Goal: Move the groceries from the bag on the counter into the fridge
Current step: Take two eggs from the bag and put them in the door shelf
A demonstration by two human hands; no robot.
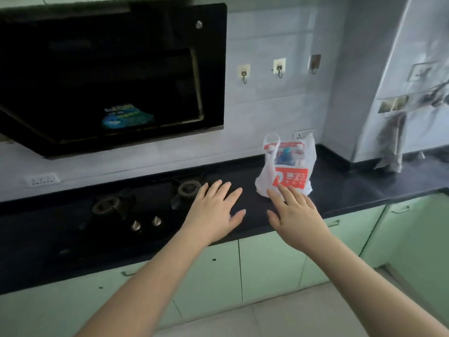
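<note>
A white plastic bag (288, 170) with a red and white logo stands upright on the black counter (352, 188), its handles up. Bottles with blue and white caps (288, 154) show through its top. My right hand (295, 215) is stretched out flat with straight fingers, and its fingertips overlap the bag's lower front edge. My left hand (216, 210) is also flat and spread, hovering over the counter to the left of the bag, holding nothing. The fridge is not in view.
A black gas hob with two burners (187, 189) and two knobs (145, 223) lies left of the hands. A black range hood (111, 76) hangs above it. Green cabinet doors (272, 263) run below the counter. Hooks (279, 66) and a socket sit on the tiled wall.
</note>
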